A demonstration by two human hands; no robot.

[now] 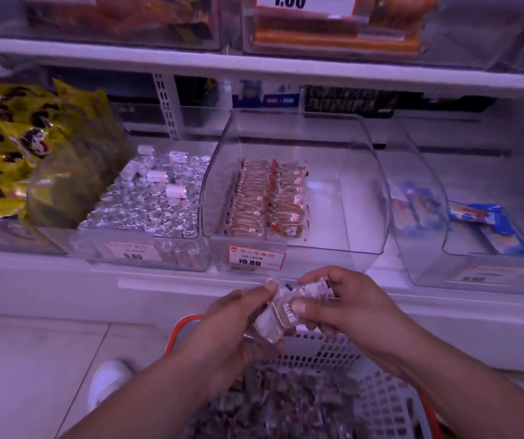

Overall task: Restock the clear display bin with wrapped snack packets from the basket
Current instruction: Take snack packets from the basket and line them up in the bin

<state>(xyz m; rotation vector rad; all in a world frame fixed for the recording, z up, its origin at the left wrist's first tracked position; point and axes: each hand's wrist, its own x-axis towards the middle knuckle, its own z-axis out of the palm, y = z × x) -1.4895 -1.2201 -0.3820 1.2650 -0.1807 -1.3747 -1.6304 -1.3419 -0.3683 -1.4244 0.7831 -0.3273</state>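
Note:
The clear display bin [365,198] stands on the shelf at centre, with two neat rows of brown wrapped snack packets [264,201] along its left side and bare floor on its right. Below it, over the basket, both hands hold a small bunch of clear-wrapped packets [281,316]. My left hand [235,324] grips the bunch from the left and underneath. My right hand [340,302] pinches it from the right, thumb on top. The white plastic basket [381,403] with an orange handle sits at the bottom, full of several more wrapped packets [270,407].
Left of the bin is a tray of silver-wrapped sweets [153,198] and yellow bags [16,144]. Right is another clear bin with blue packets [489,226]. An upper shelf edge [254,68] overhangs. A white shoe [108,381] stands on the floor tiles beside the basket.

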